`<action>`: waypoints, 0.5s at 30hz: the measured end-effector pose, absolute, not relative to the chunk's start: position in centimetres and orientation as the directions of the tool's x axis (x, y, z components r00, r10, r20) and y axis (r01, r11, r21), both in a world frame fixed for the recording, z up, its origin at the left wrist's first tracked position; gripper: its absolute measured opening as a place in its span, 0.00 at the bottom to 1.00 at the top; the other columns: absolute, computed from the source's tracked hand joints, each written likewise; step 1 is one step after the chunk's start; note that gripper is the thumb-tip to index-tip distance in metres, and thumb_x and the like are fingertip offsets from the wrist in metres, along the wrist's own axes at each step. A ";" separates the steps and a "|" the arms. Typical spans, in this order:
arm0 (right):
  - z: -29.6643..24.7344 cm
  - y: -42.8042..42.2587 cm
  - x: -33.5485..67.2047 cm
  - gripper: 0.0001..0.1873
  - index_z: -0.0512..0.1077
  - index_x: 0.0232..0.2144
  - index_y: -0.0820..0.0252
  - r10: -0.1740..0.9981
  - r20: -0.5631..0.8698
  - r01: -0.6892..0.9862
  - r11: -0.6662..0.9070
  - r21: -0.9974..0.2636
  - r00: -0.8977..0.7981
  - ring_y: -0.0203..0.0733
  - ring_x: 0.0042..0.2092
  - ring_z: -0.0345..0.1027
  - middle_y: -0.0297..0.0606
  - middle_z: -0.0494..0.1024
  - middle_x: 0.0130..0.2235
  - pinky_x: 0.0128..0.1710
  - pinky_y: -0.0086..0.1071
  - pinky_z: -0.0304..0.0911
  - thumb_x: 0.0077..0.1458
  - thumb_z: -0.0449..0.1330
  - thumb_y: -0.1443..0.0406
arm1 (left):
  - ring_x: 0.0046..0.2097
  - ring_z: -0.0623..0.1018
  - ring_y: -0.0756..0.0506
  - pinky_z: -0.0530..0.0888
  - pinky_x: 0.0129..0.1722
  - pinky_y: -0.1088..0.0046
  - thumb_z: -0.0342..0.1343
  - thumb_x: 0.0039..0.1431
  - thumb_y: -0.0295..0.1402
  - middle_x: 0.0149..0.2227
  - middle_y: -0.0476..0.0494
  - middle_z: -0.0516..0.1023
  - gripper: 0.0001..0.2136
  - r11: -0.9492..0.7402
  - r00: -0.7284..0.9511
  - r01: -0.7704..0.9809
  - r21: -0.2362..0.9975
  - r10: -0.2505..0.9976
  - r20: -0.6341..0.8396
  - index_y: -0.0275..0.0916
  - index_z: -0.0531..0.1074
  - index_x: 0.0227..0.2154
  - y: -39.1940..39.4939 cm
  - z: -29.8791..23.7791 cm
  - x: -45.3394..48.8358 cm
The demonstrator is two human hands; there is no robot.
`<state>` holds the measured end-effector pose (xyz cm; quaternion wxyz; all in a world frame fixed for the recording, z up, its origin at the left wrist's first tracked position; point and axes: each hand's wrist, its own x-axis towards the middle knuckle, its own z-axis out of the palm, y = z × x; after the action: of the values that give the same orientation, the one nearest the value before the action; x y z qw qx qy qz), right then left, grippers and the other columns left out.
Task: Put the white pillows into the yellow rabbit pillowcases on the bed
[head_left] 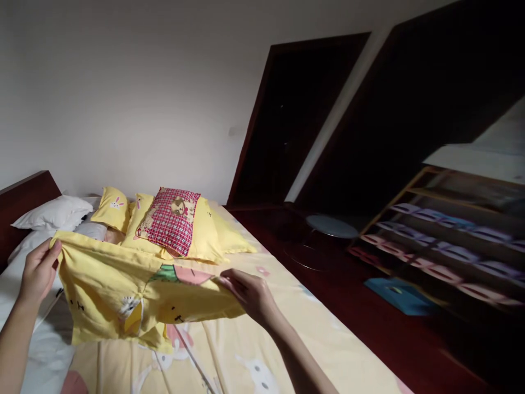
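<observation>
A yellow pillowcase (102,276) with animal prints and a green-and-pink patch hangs stretched between my two hands above the bed. My left hand (39,271) pinches its upper left corner between thumb and fingers. At the opposite upper corner, my right hand (248,290) is closed on the cloth's edge. A gap with a white edge shows in the middle of the fabric, and its lower edge droops in folds. Below lies a cream bedsheet (229,350) printed with pale animals.
Farther up the bed are a red checked cushion (174,219), yellow pillows (209,232), a small rabbit cushion (112,208) and a white pillow (61,212). On the right stand a round stool (332,225) and a shoe rack (443,246), with a blue object (400,295) on the floor.
</observation>
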<state>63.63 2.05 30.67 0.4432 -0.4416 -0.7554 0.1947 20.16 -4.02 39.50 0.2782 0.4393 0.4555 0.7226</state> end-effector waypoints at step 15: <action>32.5 5.8 65.3 0.22 0.74 0.29 0.59 0.925 0.326 -0.001 0.333 -0.943 0.193 0.40 0.28 0.68 0.36 0.76 0.26 0.28 0.31 0.64 0.41 0.68 0.48 | 0.30 0.73 0.51 0.70 0.28 0.80 0.70 0.39 0.45 0.24 0.54 0.73 0.19 -0.256 -0.513 -0.049 0.965 0.836 0.196 0.39 0.70 0.27 -4.6 37.0 18.9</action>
<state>65.34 5.80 32.51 0.6305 -0.4458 -0.5184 0.3673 18.92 -4.62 37.03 0.3174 0.3778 0.5208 0.6967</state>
